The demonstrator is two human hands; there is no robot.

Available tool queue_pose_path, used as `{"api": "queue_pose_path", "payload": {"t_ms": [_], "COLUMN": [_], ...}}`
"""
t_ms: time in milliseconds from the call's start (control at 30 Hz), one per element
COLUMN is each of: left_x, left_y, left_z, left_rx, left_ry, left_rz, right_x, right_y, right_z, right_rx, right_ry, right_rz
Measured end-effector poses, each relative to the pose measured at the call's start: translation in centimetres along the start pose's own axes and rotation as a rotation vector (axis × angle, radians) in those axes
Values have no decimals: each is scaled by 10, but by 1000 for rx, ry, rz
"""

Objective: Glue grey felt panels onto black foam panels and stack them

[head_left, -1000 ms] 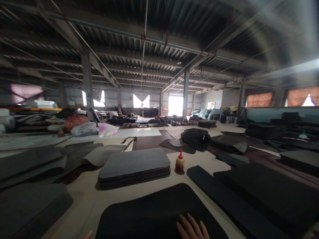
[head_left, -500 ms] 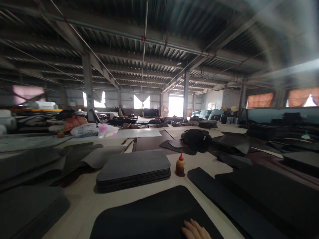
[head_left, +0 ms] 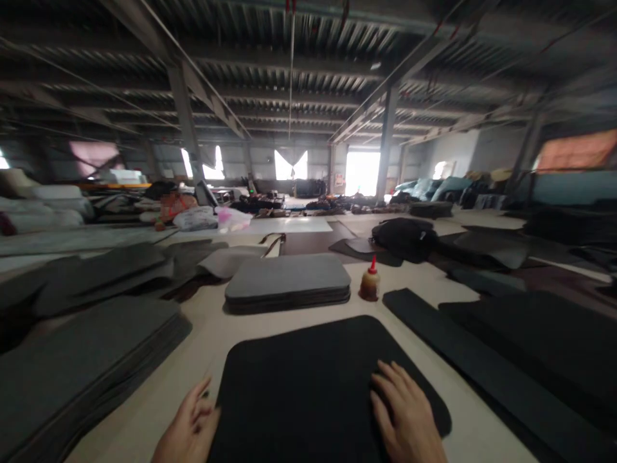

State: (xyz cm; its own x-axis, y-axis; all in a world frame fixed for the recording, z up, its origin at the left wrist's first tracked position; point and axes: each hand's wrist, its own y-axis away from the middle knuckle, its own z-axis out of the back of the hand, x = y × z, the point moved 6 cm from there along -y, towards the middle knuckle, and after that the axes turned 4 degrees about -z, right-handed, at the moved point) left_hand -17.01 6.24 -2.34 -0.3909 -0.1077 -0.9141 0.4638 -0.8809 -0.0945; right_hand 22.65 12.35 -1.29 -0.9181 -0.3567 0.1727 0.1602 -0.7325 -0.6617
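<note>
A black sheet with rounded corners [head_left: 299, 373] lies flat on the pale table in front of me. My right hand [head_left: 405, 411] rests on the sheet's right part, its fingers stretched out and no object in it. Beside the left edge is my left hand [head_left: 187, 421], its fingers curled inward. A small dark spot shows at those fingertips, but I cannot make out what they hold, if anything. Beyond the sheet sits a stack of grey rounded panels [head_left: 289, 280]. A squeeze bottle with a red nozzle [head_left: 370, 283], partly full of brown liquid, stands upright right of that stack.
More grey sheets are stacked at the left [head_left: 91, 366]. A long dark strip [head_left: 463, 347] and a large dark sheet [head_left: 540, 334] lie at the right. Farther back are a black bag-like bundle [head_left: 405, 236] and plastic bags [head_left: 195, 218]. A pillar [head_left: 388, 141] rises behind.
My left hand has come into view beside the black sheet. More of my right hand shows, lying on the sheet. The view has tilted down and turned left.
</note>
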Motion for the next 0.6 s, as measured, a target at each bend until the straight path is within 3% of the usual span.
{"api": "queue_pose_path", "payload": {"t_ms": [133, 367, 600], "left_x": [-34, -27, -36], "left_y": [15, 16, 10], "left_z": [0, -3, -1], "left_rx": [-44, -85, -132], "left_ry": [1, -41, -64], "left_rz": [-70, -65, -72], "right_x": [0, -3, 2], "right_y": [-5, -6, 0], "right_z": [13, 14, 6], "right_rx": [72, 21, 162], "right_ry": [-99, -133, -124], "right_rz": [-89, 13, 80]}}
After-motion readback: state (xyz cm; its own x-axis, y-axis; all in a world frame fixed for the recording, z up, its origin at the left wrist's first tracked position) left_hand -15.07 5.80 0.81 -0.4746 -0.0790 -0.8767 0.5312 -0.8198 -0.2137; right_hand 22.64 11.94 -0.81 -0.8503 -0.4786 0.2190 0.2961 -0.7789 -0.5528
